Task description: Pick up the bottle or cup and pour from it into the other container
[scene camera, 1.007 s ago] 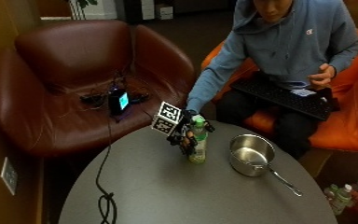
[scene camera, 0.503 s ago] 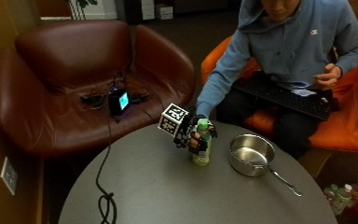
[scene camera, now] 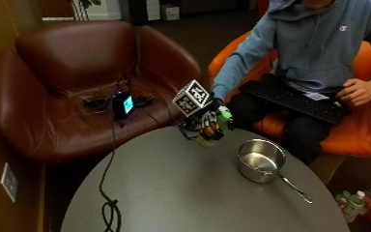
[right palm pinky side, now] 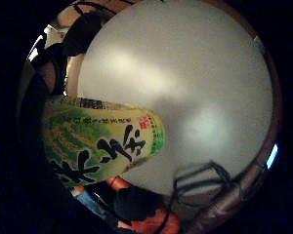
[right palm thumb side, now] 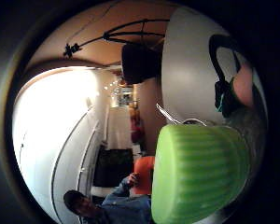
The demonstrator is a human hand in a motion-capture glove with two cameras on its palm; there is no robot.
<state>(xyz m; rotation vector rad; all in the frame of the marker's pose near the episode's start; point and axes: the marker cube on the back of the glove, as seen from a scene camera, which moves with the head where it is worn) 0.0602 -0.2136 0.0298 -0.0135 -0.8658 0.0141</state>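
The round grey table [scene camera: 192,193] carries a steel pot [scene camera: 261,160] with its handle pointing to the table's edge. Near it, lifted off the table and tilted, the bottle [scene camera: 216,126] sits in the right hand [scene camera: 206,124], fingers curled round it, green cap [right palm thumb side: 198,170] toward the pot.

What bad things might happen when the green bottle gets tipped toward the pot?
1. The bottle still has its green cap on, so nothing may pour out.
2. The right hand holds it lifted short of the pot, so drink could land on the table.
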